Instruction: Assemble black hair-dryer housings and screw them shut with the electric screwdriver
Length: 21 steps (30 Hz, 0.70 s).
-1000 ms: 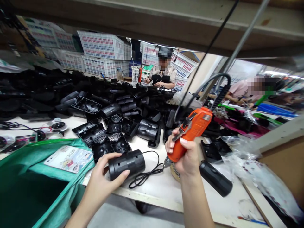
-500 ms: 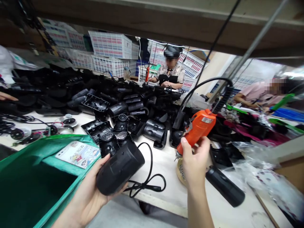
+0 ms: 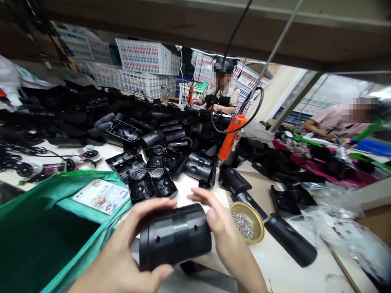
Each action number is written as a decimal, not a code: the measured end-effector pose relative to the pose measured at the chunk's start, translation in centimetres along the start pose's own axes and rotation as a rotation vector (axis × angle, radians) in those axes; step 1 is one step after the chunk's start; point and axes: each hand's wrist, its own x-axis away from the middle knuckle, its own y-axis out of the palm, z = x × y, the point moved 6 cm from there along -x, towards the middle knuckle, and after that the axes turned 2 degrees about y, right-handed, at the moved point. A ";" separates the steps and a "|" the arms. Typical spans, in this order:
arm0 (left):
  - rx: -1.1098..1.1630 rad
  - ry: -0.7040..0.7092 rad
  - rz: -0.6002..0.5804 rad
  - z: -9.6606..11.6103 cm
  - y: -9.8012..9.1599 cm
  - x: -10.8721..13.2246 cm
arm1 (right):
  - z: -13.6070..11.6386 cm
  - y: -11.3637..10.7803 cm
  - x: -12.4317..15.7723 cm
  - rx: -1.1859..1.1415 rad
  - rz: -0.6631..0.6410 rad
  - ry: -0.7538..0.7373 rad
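A black cylindrical housing [image 3: 175, 236] lies sideways above the near table edge, with two small holes facing me. My left hand [image 3: 128, 248] is wrapped round its left end, thumb below and fingers over the top. At its right end my right hand [image 3: 221, 228] touches the housing with the thumb side, its fingers extended and apart. An orange electric screwdriver [image 3: 231, 138] hangs from a cable beyond my hands, tip down. Small screws fill a yellowish bowl [image 3: 261, 234] right of my right hand.
Black shell parts [image 3: 198, 167] are heaped across the white table [image 3: 262, 260]. A green fabric bin [image 3: 55, 260] stands at the left. One curved black shell [image 3: 291, 240] and plastic bags [image 3: 342, 228] lie at right. Two people sit beyond, near stacked crates [image 3: 140, 57].
My right hand has let go of the orange screwdriver, which now hangs farther left, and has moved to the housing. The housing has turned and shifted right; its cable is no longer visible.
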 end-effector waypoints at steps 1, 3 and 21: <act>-0.021 0.064 -0.001 0.5 0.1 0.2 | 0.2 0.4 0.1 -0.001 -0.048 0.026; -0.006 0.122 -0.023 1.0 0.4 0.5 | 0.6 0.7 0.4 -0.025 -0.055 0.032; 0.797 -1.113 0.078 -7.0 6.5 1.5 | 2.7 0.4 2.0 0.146 0.263 -0.095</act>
